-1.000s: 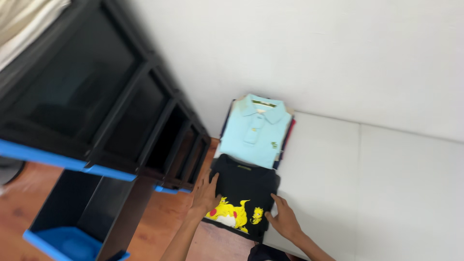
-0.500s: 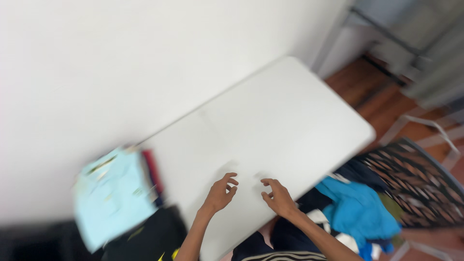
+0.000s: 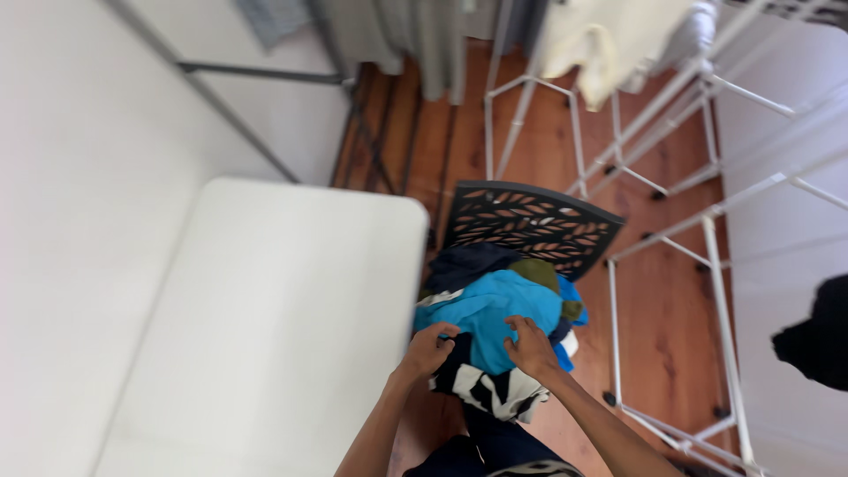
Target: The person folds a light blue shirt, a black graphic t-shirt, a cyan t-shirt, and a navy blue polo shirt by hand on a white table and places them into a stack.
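Head-worn view only, looking steeply down, close above left hand (image 3: 427, 351) and right hand (image 3: 532, 347); white table (image 3: 265, 327) left of them, drying rack (image 3: 707, 221) beyond and right.

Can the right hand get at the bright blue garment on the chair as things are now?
Probably yes: the right hand already rests on the blue garment, which lies on top of the pile, uncovered.

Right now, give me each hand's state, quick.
Left hand: fingers curled, gripping the clothes pile at its edge.
Right hand: open, fingers resting on the blue garment.
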